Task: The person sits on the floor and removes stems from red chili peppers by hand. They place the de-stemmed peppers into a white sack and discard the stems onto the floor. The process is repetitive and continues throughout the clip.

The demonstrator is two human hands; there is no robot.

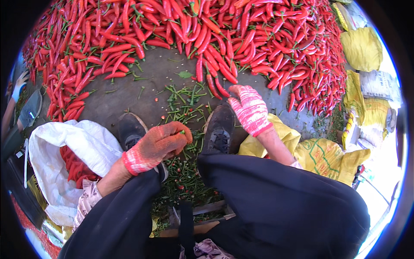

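My left hand (158, 145), in a red-and-white knit glove with worn orange coating, is curled above the ground between my shoes. A small green chili pepper stem (182, 132) pokes out at its fingertips; whatever else lies inside the fist is hidden. My right hand (249, 108), in a pink-and-white knit glove, reaches to the near edge of a large heap of red chili peppers (181, 22). Its thumb and forefinger are apart, beside the end of a red chili pepper (221, 86). Whether they touch it is hard to tell.
A white woven sack (93, 136) holding red peppers stands at my left; a yellow woven sack (318, 155) is at my right. Cut green stems (190, 103) litter the ground between my shoes (220, 129). Filled sacks (360, 48) line the right side. Another person's gloved hand (20, 84) shows far left.
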